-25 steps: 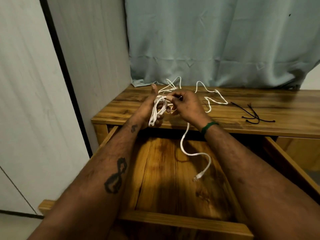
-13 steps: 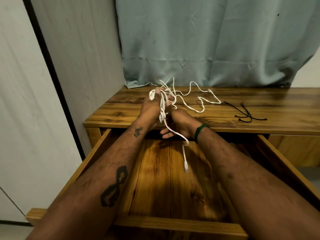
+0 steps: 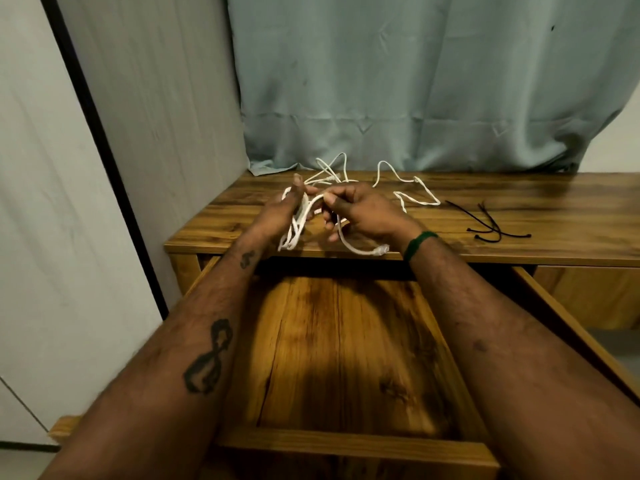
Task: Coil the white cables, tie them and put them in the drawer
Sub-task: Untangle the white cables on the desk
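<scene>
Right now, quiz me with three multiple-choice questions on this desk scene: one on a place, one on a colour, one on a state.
1. Where do the black cable ties lie?
A in the drawer
B on the desktop, to the right of the right hand
C on the floor

2. What colour is the wristband?
A red
B white
C green

3. What state is the drawer in?
A pulled open
B shut
C taken out of the desk

Answers:
1 B: they rest on the wood, apart from the right hand.
2 C: a green band circles the right wrist.
3 A: its wooden bottom is exposed in front of the desktop edge.
</scene>
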Action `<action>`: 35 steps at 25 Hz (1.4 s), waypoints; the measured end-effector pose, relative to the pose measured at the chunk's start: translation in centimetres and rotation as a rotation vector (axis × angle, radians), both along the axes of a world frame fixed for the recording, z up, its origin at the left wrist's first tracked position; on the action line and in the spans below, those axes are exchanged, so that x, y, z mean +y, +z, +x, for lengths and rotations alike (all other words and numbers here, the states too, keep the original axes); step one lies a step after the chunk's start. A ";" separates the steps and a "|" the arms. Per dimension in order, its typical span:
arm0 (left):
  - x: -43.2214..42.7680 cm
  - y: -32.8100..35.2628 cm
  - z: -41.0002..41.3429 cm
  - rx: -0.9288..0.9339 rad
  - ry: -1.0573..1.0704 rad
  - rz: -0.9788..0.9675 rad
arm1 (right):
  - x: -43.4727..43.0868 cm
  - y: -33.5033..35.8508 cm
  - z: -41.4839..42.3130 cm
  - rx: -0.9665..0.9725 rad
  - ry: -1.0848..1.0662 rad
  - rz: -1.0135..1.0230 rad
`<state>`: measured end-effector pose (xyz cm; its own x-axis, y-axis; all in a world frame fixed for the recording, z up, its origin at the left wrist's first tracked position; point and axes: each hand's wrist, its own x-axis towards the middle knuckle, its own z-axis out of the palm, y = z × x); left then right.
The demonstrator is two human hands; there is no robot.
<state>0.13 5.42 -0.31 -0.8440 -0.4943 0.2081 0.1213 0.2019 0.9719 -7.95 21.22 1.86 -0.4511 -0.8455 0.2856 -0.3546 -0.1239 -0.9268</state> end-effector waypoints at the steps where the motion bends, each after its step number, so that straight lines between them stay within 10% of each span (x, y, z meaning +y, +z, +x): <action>1: 0.7 0.2 0.3 -0.037 -0.166 0.084 | -0.5 -0.4 -0.2 0.044 -0.136 -0.084; 8: 3.0 0.5 -0.7 -0.003 -0.309 0.058 | -2.0 -2.8 -1.6 0.157 -0.713 -0.231; 16: 1.6 -0.3 -3.3 0.141 -0.037 0.544 | -1.8 -3.7 0.5 -0.299 -0.203 0.133; 22: -1.7 -0.7 -3.7 0.279 0.459 0.197 | -1.0 -2.4 0.2 -0.344 -0.015 0.031; 30: -0.1 -1.4 -2.4 0.215 -0.107 0.235 | -2.8 -3.3 0.4 -0.041 -0.287 -0.302; 35: 0.8 -1.9 -1.6 0.074 -0.434 -0.105 | -2.6 -3.4 0.5 -0.183 -0.276 -0.283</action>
<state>-1.48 6.21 -2.23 -0.9494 -0.0708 0.3059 0.2852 0.2135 0.9344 -7.42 18.57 -1.53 -0.7140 -0.5863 0.3826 -0.2425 -0.3055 -0.9208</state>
